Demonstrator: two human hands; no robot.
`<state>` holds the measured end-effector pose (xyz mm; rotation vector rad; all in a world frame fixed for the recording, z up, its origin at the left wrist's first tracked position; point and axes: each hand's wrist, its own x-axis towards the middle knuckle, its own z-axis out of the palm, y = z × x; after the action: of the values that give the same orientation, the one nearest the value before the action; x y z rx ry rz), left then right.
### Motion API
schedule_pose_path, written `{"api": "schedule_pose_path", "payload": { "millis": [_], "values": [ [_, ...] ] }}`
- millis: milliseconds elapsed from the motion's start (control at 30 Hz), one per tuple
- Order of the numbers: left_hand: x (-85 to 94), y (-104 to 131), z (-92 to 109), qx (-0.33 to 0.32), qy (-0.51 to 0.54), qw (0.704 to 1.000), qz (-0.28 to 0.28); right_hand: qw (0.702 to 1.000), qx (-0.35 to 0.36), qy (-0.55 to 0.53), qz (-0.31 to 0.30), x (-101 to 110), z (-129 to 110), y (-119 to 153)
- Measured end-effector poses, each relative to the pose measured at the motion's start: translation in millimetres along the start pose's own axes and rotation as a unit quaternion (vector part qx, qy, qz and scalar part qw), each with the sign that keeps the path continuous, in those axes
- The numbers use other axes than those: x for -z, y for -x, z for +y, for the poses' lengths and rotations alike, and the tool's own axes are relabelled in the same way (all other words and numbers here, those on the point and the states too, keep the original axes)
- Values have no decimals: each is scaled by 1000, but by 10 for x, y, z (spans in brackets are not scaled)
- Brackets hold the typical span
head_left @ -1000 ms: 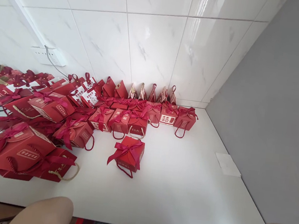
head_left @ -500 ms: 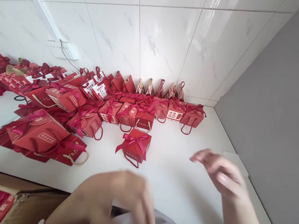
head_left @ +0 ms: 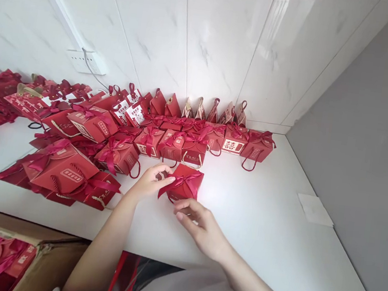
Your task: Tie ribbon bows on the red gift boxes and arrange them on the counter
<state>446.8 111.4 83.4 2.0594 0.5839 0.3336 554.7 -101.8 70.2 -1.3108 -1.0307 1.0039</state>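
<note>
A small red gift box (head_left: pixel 188 189) with a dark pink ribbon bow stands on the white table (head_left: pixel 257 233), in front of the rows of boxes. At its left side is my left hand (head_left: pixel 152 180), its thumb and fingertips at the left end of the ribbon; whether they pinch it is too small to tell. My right hand (head_left: pixel 201 224) is at the near right side of the box, fingers bent and apart, with nothing visible in it. The box's cord handle is mostly hidden behind the right fingers.
Rows of red boxes (head_left: pixel 232 140) line the tiled wall. A pile of larger boxes (head_left: pixel 66 172) lies at the left. An open cardboard carton (head_left: pixel 48 264) with more boxes is at the lower left. A grey partition (head_left: pixel 364 138) borders the right.
Both hands have moved to the single box: the left forward from the table's front edge, the right leftward. The view has shifted slightly.
</note>
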Motion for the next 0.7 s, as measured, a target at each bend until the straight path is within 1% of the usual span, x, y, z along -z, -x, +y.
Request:
{"api": "schedule_pose_path", "payload": {
  "millis": [33, 100, 167, 200, 300, 367, 433, 500, 700],
  "values": [
    [1, 1, 17, 9, 10, 1000, -14, 998, -19, -56, -17, -79, 55, -16],
    [5, 3, 41, 24, 41, 998, -47, 985, -49, -154, -55, -193, 155, -41],
    [8, 0, 40, 25, 76, 994, -71, 970, -73, -220, -73, -265, 230, -55],
    [9, -4, 32, 25, 90, 992, -81, 964, -82, -243, -66, -292, 259, -60],
    [8, -34, -9, 28, 102, 989, -102, 943, -88, -321, -13, -360, 330, -76],
    [4, -65, -31, 15, 95, 991, -95, 916, -80, -392, 7, -389, 370, -92],
    [-2, -100, -42, -11, 97, 993, -73, 882, -74, -466, 6, -404, 398, -111],
    [-11, -133, -47, -30, 112, 991, -60, 845, -85, -528, 3, -415, 415, -133],
    [-80, -212, -109, -40, 172, 982, -72, 761, -194, -619, -12, -516, 461, -201]
  ]
}}
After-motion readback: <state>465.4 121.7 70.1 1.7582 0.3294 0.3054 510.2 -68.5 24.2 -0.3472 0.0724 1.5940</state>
